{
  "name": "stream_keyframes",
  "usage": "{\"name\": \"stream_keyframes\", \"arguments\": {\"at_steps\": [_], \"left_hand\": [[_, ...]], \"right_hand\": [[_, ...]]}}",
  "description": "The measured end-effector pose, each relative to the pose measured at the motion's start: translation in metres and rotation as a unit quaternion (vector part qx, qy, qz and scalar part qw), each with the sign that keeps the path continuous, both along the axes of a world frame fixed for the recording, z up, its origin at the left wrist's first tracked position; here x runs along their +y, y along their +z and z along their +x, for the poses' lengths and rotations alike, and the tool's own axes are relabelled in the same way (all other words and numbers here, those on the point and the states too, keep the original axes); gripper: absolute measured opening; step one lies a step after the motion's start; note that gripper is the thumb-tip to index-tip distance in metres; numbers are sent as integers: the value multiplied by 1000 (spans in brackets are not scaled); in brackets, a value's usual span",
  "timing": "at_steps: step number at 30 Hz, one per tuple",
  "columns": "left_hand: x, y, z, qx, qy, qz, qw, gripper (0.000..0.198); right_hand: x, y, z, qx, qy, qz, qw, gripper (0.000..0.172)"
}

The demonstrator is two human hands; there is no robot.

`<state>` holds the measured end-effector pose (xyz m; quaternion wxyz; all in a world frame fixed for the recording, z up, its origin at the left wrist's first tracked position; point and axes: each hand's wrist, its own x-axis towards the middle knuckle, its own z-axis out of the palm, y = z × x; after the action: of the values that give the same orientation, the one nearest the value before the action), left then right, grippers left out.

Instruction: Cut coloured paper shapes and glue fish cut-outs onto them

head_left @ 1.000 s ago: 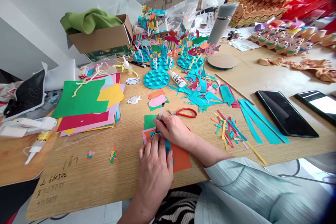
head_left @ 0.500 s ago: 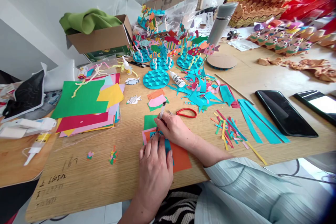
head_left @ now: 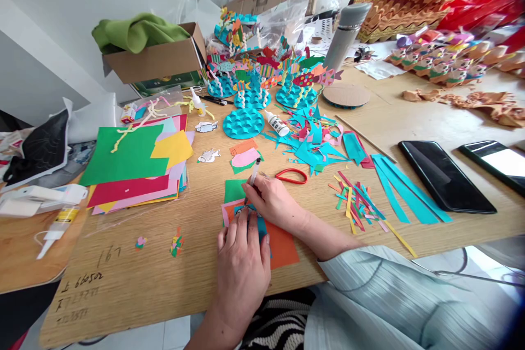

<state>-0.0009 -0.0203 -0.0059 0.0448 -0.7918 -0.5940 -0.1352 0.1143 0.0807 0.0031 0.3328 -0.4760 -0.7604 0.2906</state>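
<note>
My right hand (head_left: 274, 201) is closed round a pen (head_left: 255, 170), its tip low over the layered papers near my left fingertips. Flat on those papers lies my left hand (head_left: 243, 254), fingers stretched out and pressing down. Under it are an orange sheet (head_left: 284, 246), a blue piece (head_left: 261, 228) and a pink edge; a green piece (head_left: 233, 190) shows behind. A small paper shape at my left fingertips is mostly hidden. Just beyond my right hand rest red-handled scissors (head_left: 292, 176). Cut orange, pink and green pieces (head_left: 245, 158) lie farther back.
Coloured paper sheets (head_left: 123, 156) are stacked at left. Blue scraps (head_left: 315, 145) and thin strips (head_left: 359, 202) spread to the right, near a black phone (head_left: 447, 175). A glue bottle (head_left: 277, 123) lies by a blue bumpy disc (head_left: 243, 123). Paper fish cutouts (head_left: 209, 156) sit left of centre.
The pen has tilted very slightly in my right hand. My left hand stays in place on the papers, and nothing else has visibly moved.
</note>
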Motion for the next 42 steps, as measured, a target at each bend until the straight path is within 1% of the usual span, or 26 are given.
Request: {"name": "stream_keyframes", "arguments": {"at_steps": [21, 27, 32, 36, 39, 42], "left_hand": [[1, -2, 0, -13, -1, 1, 1000, 35], [1, -2, -1, -19, 0, 2, 1000, 37], [2, -4, -3, -17, -5, 21, 1000, 35], [2, -5, -4, -16, -8, 29, 999, 35], [2, -5, -4, -13, -6, 28, 999, 35], [2, -3, -5, 0, -6, 10, 1000, 35]], "right_hand": [[0, 1, 2, -2, -9, -5, 1000, 21], [-1, 7, 6, -5, -2, -9, 1000, 21], [-3, 16, 10, -29, 6, -49, 998, 14], [-8, 22, 16, -47, 34, -70, 996, 12], [-13, 21, 21, -17, 45, -70, 996, 12], [-16, 15, 23, 22, 27, -75, 997, 14]]}}
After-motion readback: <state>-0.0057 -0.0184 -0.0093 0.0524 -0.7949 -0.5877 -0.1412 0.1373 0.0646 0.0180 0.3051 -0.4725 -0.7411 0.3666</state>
